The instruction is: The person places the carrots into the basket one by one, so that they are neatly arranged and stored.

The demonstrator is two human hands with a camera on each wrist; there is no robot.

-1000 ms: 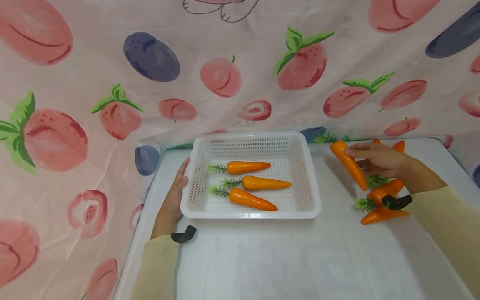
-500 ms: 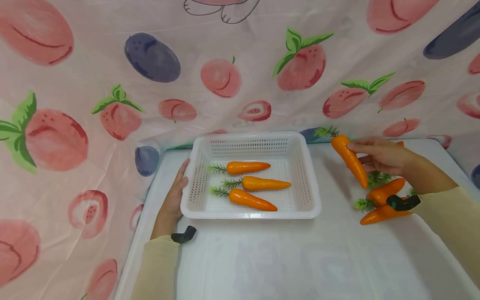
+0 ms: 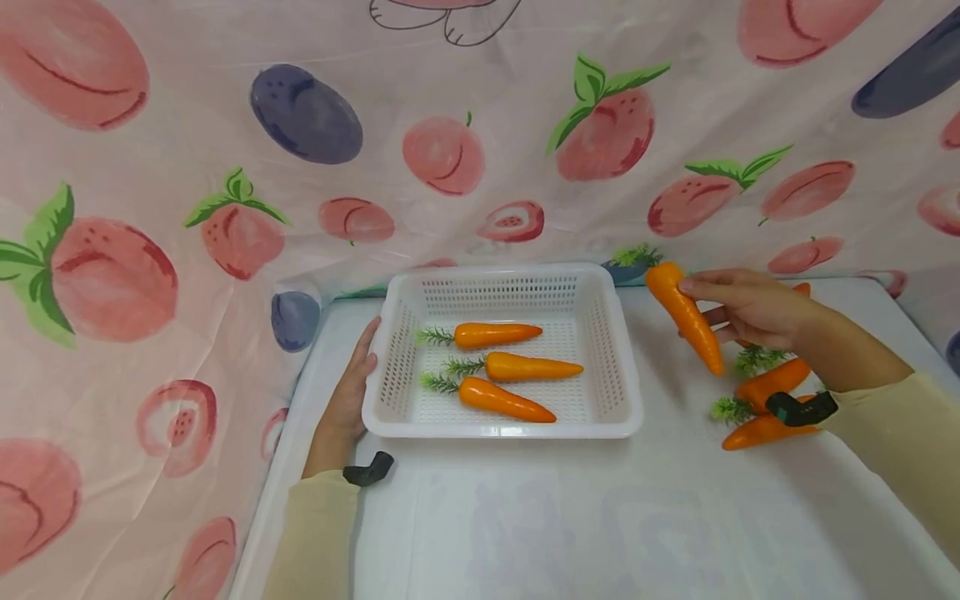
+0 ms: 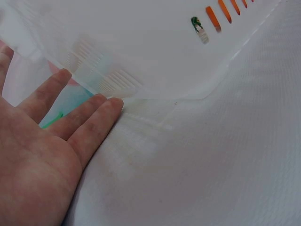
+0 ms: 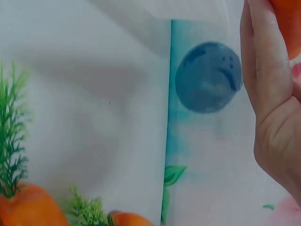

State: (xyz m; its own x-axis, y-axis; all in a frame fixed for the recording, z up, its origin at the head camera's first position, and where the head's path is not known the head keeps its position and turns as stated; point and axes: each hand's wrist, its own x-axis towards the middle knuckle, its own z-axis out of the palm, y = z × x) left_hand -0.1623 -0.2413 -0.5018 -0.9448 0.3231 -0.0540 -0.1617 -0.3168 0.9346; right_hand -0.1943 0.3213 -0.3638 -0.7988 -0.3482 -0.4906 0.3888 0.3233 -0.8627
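Note:
In the head view, my right hand (image 3: 757, 307) pinches an orange carrot (image 3: 684, 315) with a green leafy top, tilted and held over the table right of the basket. The right wrist view shows only the edge of that carrot (image 5: 288, 23) behind the fingers. My left hand (image 3: 348, 392) rests against the left side of a white plastic basket (image 3: 501, 431), its fingers straight; in the left wrist view the fingertips (image 4: 115, 104) lie right at the basket's wall. Three carrots (image 3: 517, 398) lie inside the basket, leaves to the left.
Several more carrots (image 3: 768, 429) lie in a pile on the white table (image 3: 570, 517), partly hidden under my right wrist. A fruit-print cloth (image 3: 510, 125) hangs behind the table and along its left side.
The right hand has raised the carrot, its leafy top coming into full view, and then drawn it slightly left toward the basket. The left hand and the basket have not moved.

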